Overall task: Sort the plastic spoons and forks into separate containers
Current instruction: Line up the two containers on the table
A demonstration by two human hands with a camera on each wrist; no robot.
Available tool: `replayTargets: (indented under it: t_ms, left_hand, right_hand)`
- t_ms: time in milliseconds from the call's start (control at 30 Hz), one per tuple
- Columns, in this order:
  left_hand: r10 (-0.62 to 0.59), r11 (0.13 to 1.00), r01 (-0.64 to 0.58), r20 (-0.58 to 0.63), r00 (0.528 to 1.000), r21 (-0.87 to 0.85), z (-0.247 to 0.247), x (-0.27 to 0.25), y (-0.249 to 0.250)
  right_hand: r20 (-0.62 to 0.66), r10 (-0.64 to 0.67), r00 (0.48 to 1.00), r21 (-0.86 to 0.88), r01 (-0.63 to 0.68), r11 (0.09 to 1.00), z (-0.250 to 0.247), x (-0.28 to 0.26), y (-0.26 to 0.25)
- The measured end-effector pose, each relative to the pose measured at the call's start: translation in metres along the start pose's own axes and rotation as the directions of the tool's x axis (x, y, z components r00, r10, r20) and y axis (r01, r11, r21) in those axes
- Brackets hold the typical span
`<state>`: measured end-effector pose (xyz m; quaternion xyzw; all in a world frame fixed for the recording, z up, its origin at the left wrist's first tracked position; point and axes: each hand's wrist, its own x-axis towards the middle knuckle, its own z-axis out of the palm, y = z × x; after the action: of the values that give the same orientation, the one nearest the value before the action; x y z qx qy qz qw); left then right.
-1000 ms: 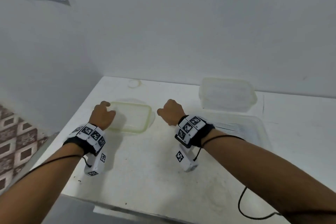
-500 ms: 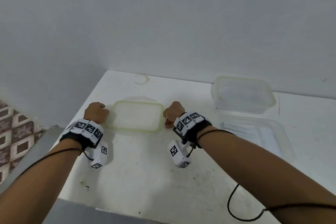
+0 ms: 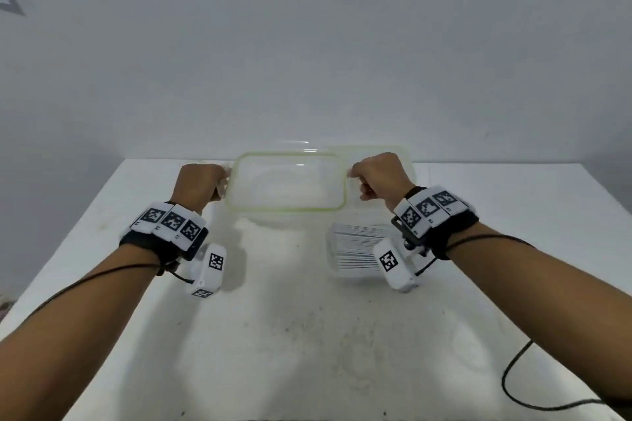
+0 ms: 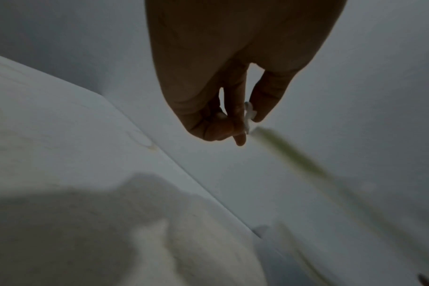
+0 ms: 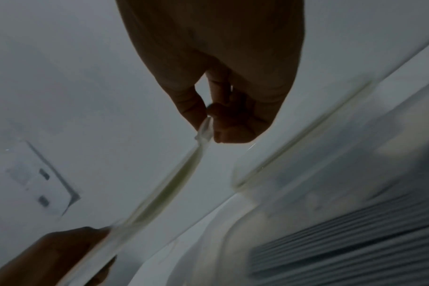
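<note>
white and scuffed, the tabletop [image 3: 307, 335] carries little along its near edge: a black cable [image 3: 513, 383] loops by the near right corner. further in, right of centre, a clear container [image 3: 355, 246] sits on the surface with a packed row of pale cutlery handles inside; whether these are spoons or forks cannot be told from here. beyond it, toward the far edge, both hands hold up a see-through lid [image 3: 289, 183] with a yellow-green seal, clear of the tabletop and roughly level. the left hand [image 3: 200, 181] pinches the lid's left end tab between thumb and forefinger, the other fingers curled under; the left wrist view shows the tab clamped at the fingertips. the right hand [image 3: 379, 174] pinches the right end the same way. behind the right hand, against the far edge, a second pale container [image 3: 408, 161] is partly hidden.

the step in hand looks like clearing the lid away so a container stands open for sorting. to do it well, the person should keep both pinches even so the thin, flexible lid does not twist or spring free, carry it level, and set it flat on a bare patch near the far left corner, well apart from the cutlery. the main risk is the lid's edge knocking a container on the way down.
</note>
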<state>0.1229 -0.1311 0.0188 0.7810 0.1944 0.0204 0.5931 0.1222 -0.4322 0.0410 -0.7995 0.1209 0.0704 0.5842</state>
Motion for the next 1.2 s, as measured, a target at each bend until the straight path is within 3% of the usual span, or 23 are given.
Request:
replayTargets:
  t_ms: [233,400,567,833,1033,1200]
  left_hand:
    - [0.238,0.969,-0.245,0.247,0.939,-0.002,0.075,-0.045,0.021]
    - [0.165,0.973,-0.098,0.337,0.927,-0.209,0.096,-0.071,0.019]
    - [0.113,0.945,-0.005,0.311,0.944,-0.327,0.103,-0.091,0.020]
    - [0.155,0.983,-0.111,0.346,0.925,-0.145,0.097,-0.112,-0.013]
    - [0.161,0.976,-0.100,0.333,0.929,-0.191,0.094,-0.119,-0.017]
    - [0.185,0.982,-0.166,0.301,0.936,-0.086,0.096,-0.114,-0.016]
  right_hand:
    - [-0.091,-0.072,0.993,0.154,0.085,0.984,-0.103,-0.022,0.037]
    - [-0.102,-0.043,0.994,0.278,0.070,0.958,-0.133,-0.037,0.050]
    - [-0.075,-0.045,0.996,0.263,0.064,0.963,-0.142,-0.047,0.067]
    - [-0.047,-0.124,0.991,0.149,0.129,0.980,-0.141,-0.061,0.098]
    - [-0.092,-0.173,0.981,0.182,0.187,0.965,-0.141,-0.065,0.101]
    - [-0.098,-0.205,0.974,0.135,0.217,0.967,-0.138,-0.060,0.102]
